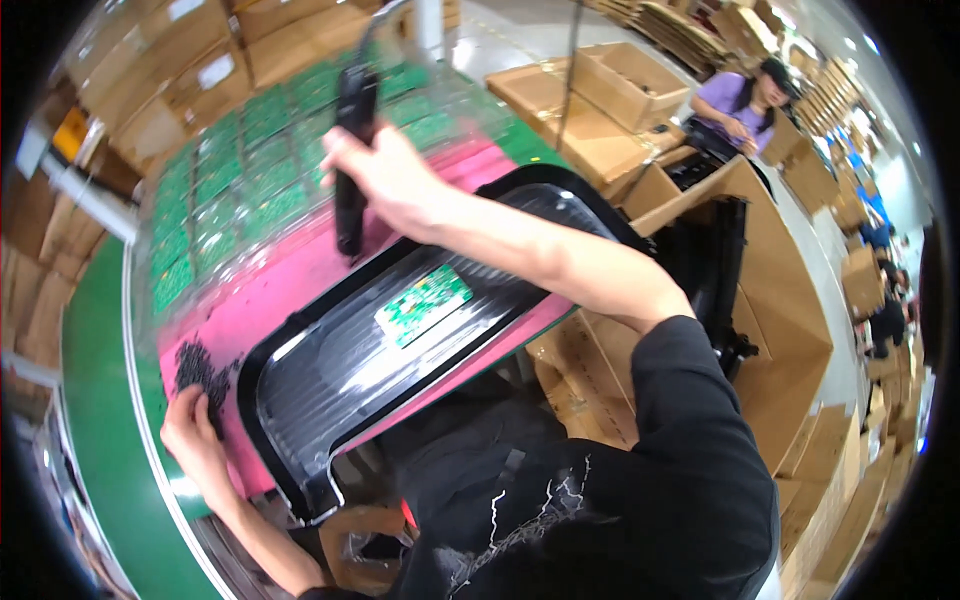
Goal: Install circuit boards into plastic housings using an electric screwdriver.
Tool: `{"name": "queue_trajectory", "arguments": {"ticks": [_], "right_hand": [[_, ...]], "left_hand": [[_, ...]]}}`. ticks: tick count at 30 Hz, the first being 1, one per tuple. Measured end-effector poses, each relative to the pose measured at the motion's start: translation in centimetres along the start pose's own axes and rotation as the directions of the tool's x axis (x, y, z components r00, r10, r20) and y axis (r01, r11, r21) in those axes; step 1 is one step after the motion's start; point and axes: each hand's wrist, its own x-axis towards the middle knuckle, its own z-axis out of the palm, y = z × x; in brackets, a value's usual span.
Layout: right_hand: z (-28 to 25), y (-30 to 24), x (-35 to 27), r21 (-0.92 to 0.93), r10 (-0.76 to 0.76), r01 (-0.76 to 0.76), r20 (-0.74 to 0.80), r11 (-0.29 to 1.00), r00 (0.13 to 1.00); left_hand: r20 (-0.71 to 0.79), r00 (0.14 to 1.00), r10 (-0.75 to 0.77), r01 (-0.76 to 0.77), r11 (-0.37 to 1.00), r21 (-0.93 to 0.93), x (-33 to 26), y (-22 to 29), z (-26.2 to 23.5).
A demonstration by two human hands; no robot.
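My right hand grips a black electric screwdriver, held upright with its tip low by the far rim of a black plastic housing. The housing lies open side up, slanting across the pink mat. Inside, near its middle, rests a green circuit board. My left hand is at the near edge of a pile of small dark screws, left of the housing. Its fingers are curled together at the pile, and what they pinch is too small to make out.
Clear trays of green circuit boards cover the back of the pink mat. A large cardboard box with black plastic parts stands at my right. Beyond it a person in purple sits working. Stacked cartons rise behind the table.
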Motion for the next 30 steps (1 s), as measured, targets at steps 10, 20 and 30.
{"name": "queue_trajectory", "arguments": {"ticks": [10,20,30], "right_hand": [[0.9,-4.3,-5.1,0.629,-0.027,0.120,-0.156,0.768,0.987],[1.0,-7.3,-10.1,0.614,-0.324,0.326,-0.119,0.719,0.939],[-1.6,-8.2,-11.4,0.503,-0.559,0.421,0.160,0.755,0.813]], "left_hand": [[0.145,0.931,0.335,-0.235,0.853,-0.466,4.2,15.6,-0.6],[0.498,0.807,0.318,0.259,0.567,-0.782,5.3,19.7,1.8],[0.408,0.775,0.482,0.076,0.570,-0.818,5.2,18.7,3.9]]}}
